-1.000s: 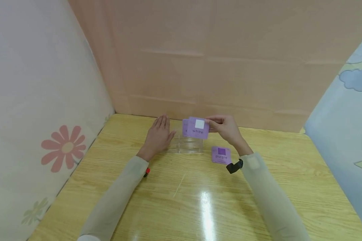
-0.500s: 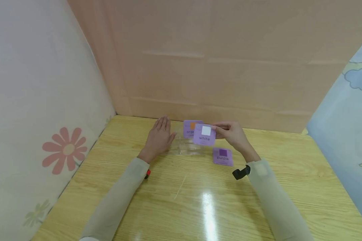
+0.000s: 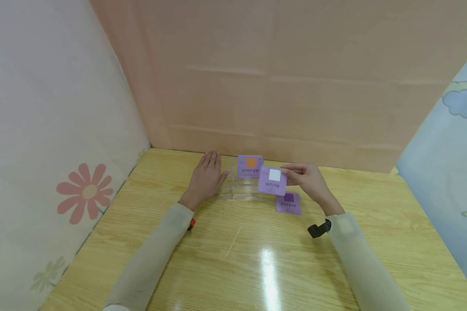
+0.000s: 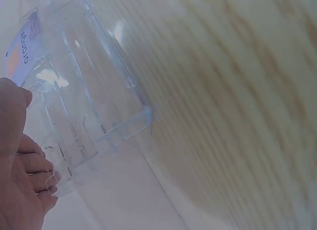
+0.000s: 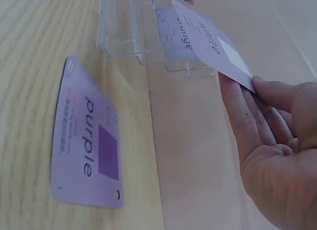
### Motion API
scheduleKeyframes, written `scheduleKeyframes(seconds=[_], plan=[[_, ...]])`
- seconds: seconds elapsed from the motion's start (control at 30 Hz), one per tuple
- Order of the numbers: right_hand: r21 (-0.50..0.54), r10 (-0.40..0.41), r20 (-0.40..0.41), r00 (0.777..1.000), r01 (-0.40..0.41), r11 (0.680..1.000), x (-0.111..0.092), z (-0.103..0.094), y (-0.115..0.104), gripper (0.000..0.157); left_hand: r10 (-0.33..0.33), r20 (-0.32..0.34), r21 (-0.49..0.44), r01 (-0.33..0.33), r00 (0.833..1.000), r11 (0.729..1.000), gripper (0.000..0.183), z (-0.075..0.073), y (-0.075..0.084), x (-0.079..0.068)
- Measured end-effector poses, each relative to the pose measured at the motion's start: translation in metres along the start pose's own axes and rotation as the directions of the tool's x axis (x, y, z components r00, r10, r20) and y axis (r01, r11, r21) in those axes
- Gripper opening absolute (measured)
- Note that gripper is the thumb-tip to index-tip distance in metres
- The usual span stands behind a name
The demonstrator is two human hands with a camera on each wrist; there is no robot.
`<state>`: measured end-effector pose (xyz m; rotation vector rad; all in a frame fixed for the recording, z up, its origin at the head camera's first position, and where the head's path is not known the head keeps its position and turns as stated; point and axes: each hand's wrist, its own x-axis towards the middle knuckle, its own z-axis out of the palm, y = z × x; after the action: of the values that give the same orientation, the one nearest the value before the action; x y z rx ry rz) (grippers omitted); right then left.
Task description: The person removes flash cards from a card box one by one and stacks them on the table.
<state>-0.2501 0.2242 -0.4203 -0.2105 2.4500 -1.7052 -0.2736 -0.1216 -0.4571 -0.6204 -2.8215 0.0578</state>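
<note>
My right hand [image 3: 311, 182] pinches the "white" card [image 3: 272, 181] by its right edge between thumb and fingers, as the right wrist view shows. This purple card with a white square is raised, overlapping the rack's right end and the top of the "purple" card [image 3: 289, 205] in the head view. A clear stepped plastic rack [image 4: 94, 76] holds the "orange" card [image 3: 250, 166] upright in a rear row. Beside the rack's left end lies my left hand [image 3: 206, 177], fingers straight and together, touching its side. The "purple" card lies face up on the table, right of the rack.
The wooden table [image 3: 225, 276] meets a tan paper backdrop [image 3: 257, 86] close behind the rack. A flower-printed panel [image 3: 62, 108] stands at the left, and a pale blue one [image 3: 451, 151] at the right.
My right hand has drawn the "white" card right and toward me, off the front of the "orange" card, which now shows fully. The left hand has stayed at the rack.
</note>
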Motion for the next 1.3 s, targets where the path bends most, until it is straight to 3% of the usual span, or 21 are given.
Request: scheduleKeyframes(seconds=[0.7,0.97,1.3], plan=[[-0.052,0.083,-0.021,0.996,-0.084,0.995,-0.015,-0.016,0.027,0.039,0.003,0.001,0.001,-0.003,1.0,1.0,0.075,-0.001,0.002,0.0],[-0.05,0.077,-0.028,0.997,-0.079,0.996,-0.019,-0.017,0.031,0.043,0.009,-0.011,0.017,-0.009,1.0,1.0,0.074,-0.002,0.003,-0.001],[-0.078,0.13,-0.023,0.991,-0.131,0.988,-0.019,-0.024,0.042,0.041,0.018,-0.047,0.03,-0.017,0.999,0.999,0.073,-0.001,0.003,-0.001]])
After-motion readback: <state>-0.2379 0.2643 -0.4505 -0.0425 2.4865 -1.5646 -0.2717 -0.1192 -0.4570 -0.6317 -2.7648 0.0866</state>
